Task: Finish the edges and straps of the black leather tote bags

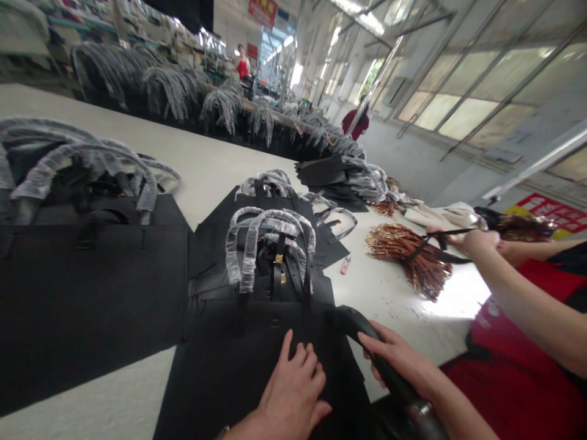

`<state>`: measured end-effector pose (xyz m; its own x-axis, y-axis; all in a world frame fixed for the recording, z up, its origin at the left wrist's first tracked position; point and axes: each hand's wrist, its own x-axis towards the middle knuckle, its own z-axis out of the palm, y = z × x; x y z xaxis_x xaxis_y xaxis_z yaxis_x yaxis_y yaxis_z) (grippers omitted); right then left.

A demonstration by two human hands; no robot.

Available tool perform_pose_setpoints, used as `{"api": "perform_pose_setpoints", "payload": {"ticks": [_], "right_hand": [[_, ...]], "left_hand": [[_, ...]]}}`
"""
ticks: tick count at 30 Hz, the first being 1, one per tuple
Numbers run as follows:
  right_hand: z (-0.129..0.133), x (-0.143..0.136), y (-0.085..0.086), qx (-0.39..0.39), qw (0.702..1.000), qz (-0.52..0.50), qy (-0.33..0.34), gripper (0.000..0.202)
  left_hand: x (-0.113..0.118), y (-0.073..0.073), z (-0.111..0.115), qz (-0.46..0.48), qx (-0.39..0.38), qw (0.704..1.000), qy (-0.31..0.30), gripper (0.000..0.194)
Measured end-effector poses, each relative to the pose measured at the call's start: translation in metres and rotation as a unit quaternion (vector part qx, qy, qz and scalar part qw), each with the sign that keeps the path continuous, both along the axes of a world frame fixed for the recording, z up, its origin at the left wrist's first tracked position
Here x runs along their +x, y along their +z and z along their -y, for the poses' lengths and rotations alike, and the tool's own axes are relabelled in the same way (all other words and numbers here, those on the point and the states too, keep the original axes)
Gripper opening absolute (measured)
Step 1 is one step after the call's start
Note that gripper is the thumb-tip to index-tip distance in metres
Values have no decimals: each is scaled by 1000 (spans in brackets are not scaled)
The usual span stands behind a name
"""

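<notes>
We have our left hand (296, 391), grip released, over the near, flat black bag (224, 360); to its right, our right hand (403, 354) grasps a curved black tool (397, 384).

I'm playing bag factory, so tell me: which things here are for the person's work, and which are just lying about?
In use, it seems:
Black handheld tool, in the right hand
Front black bag, under the left hand
Its plastic-wrapped handles

Lying about, it seems:
Small pink thing
Brown bundle, near another person's hands
</notes>
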<state>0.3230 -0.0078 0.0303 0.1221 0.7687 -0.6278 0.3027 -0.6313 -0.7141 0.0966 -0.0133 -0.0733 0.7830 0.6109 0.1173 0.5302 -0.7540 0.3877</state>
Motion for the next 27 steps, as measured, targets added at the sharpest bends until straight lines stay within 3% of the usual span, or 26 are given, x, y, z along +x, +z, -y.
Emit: {"api": "perform_pose_setpoints", "payload": {"ticks": [3,6,10,15,21,24,27], "right_hand": [[-13,-4,-12,-3,1000,-3,-6,32],[-28,-6,-17,7,1000,-12,-4,30],[-27,3,-12,-3,1000,-14,12,32],[-20,10,-6,-29,999,-19,39,34],[-35,-10,-9,73,997,38,-3,29],[-23,-10,-2,98,994,53,-11,38],[0,-7,4,74,996,55,20,51]], "left_hand": [[11,1,-11,9,43,999,1,37],[13,-4,-16,39,50,998,11,30],[7,-10,-13,81,34,995,47,34],[4,-11,-14,79,41,995,41,38],[2,-10,-14,72,10,997,32,39],[4,-11,-12,72,-5,997,33,42],[12,-11,-10,72,-18,996,40,44]]}}
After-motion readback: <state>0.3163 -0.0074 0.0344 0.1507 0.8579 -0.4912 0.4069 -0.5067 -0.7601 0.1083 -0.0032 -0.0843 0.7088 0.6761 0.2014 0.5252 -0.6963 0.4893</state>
